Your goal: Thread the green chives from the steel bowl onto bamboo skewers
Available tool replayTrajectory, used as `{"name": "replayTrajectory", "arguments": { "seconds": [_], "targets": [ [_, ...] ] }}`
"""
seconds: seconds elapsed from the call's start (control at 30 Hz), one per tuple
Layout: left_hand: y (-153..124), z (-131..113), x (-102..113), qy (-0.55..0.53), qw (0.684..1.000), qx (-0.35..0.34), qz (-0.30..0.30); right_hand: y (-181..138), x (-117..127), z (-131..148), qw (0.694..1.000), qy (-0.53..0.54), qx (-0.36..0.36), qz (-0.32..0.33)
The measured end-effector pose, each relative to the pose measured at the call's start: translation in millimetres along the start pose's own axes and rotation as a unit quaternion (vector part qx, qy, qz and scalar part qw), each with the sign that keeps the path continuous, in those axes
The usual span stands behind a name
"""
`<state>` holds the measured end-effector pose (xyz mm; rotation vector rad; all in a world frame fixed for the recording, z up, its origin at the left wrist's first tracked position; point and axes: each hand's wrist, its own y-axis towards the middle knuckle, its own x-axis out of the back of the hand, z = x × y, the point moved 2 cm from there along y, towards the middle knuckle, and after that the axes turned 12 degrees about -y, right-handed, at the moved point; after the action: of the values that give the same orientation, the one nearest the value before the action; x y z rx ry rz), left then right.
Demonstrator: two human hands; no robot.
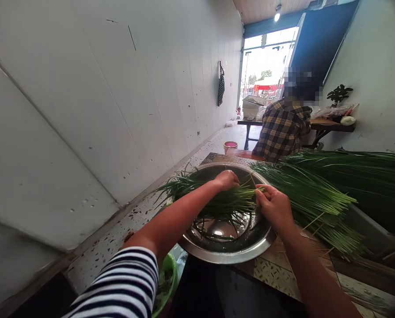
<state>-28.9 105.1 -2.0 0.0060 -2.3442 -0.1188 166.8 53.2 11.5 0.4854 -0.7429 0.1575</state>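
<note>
A bunch of long green Chinese chives [229, 202] lies across a wide steel basin [229, 257], with its leafy tips hanging over the far left rim. My left hand [226, 180] is closed around the bunch from above. At the pale cut ends on the right, my right hand [274, 205] pinches a stem end between thumb and fingers. Loose blades and some water show in the bottom of the basin. Close to my right hand, a large pile of chives [313, 190] rests on the table.
The patterned table [277, 269] carries the basin and loose stems. Below left stands a green tub [169, 278]. A person in a checked shirt [280, 128] sits ahead, at another table [333, 126]. A small bucket [230, 145] is on the floor, and a white wall [144, 110] runs along the left.
</note>
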Motion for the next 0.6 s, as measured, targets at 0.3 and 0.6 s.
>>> {"name": "replayTrajectory", "arguments": {
  "seconds": [0.3, 0.6],
  "targets": [
    [4.8, -10.2, -21.2, -0.014, 0.999, 0.027, -0.032, -6.4, 0.0, 1.1, 0.977, -0.212, 0.004, 0.033],
    [-18.6, -14.5, -0.7, -0.23, 0.971, -0.008, -0.069, -2.3, 2.5, 1.2, 0.984, -0.171, 0.011, 0.04]
  ]
}}
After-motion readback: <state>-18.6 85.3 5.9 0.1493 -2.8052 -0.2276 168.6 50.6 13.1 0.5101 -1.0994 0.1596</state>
